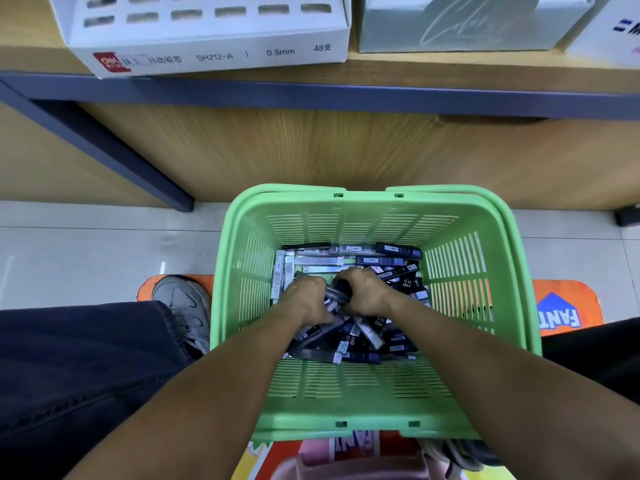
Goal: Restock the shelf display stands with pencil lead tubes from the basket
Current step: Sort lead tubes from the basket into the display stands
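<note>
A green slotted plastic basket [460, 271] stands on the floor between my legs. Several dark and silver pencil lead tubes [374, 259] lie heaped in its bottom. Both my hands reach down into the heap. My left hand [304, 299] and my right hand [363, 292] are curled round a bundle of dark lead tubes [337, 293] held between them. A white display stand [207, 32] with rows of empty slots sits on the shelf above, labelled 0.5mm.
The wooden shelf [415, 67] with a dark blue front edge runs across the top. A grey box [467, 22] sits to the right of the stand. My grey shoe [183, 303] rests left of the basket on an orange mat [568, 306].
</note>
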Demonstrator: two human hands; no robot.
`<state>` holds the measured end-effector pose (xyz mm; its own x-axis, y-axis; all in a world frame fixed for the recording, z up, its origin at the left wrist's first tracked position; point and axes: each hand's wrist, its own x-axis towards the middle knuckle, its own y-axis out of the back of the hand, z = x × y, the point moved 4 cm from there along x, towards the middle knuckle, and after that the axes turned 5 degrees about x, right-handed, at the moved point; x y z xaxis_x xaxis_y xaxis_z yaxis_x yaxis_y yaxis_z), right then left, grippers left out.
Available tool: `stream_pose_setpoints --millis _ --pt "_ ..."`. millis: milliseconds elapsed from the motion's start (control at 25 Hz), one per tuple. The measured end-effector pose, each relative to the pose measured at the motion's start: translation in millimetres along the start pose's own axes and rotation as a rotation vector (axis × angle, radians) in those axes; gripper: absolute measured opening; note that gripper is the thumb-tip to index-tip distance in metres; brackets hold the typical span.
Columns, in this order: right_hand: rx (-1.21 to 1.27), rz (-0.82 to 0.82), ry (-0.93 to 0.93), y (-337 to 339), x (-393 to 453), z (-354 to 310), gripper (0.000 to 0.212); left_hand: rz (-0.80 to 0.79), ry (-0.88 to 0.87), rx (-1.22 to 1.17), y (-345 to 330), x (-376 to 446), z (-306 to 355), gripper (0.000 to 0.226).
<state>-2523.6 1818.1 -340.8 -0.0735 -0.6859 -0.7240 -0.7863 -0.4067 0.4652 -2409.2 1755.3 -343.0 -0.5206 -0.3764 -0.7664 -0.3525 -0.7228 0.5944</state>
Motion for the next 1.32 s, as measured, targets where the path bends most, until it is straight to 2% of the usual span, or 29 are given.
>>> stream_pose_setpoints --millis 120,240,360,480,560,680,800,960,1080,1160,1320 --pt "0.088 -0.011 -0.002 8 -2 2 0.055 -0.017 -0.018 -0.021 8 -1 -1 0.04" --pt "0.184 0.074 -0.01 22 -7 10 0.069 0.023 -0.003 -0.151 21 -3 -7 0.033" --pt "0.229 0.126 -0.053 34 -12 19 0.052 0.077 -0.009 -0.326 38 -10 -8 0.036" --pt "0.192 0.133 -0.073 40 -19 16 0.048 0.159 -0.087 -0.481 58 -19 4 0.028" --pt "0.158 0.133 -0.045 48 -28 4 0.04 0.146 -0.146 -0.566 69 -30 15 0.025" --pt "0.203 0.119 0.018 74 -48 -15 0.04 0.093 -0.238 -0.611 87 -50 32 0.027" --pt "0.406 0.05 0.082 101 -78 -33 0.04 0.096 -0.282 -0.655 112 -69 43 0.026" --pt "0.833 -0.064 0.187 137 -124 -55 0.039 0.052 -0.336 -0.749 144 -104 54 0.026" --pt "0.979 -0.081 0.287 165 -154 -75 0.046 0.081 -0.377 -0.839 170 -127 63 0.027" --pt "0.967 -0.006 0.341 179 -171 -88 0.044 0.111 -0.384 -0.851 186 -140 67 0.034" --pt "0.892 0.29 0.41 206 -196 -112 0.028 0.165 -0.376 -0.761 208 -163 71 0.036"
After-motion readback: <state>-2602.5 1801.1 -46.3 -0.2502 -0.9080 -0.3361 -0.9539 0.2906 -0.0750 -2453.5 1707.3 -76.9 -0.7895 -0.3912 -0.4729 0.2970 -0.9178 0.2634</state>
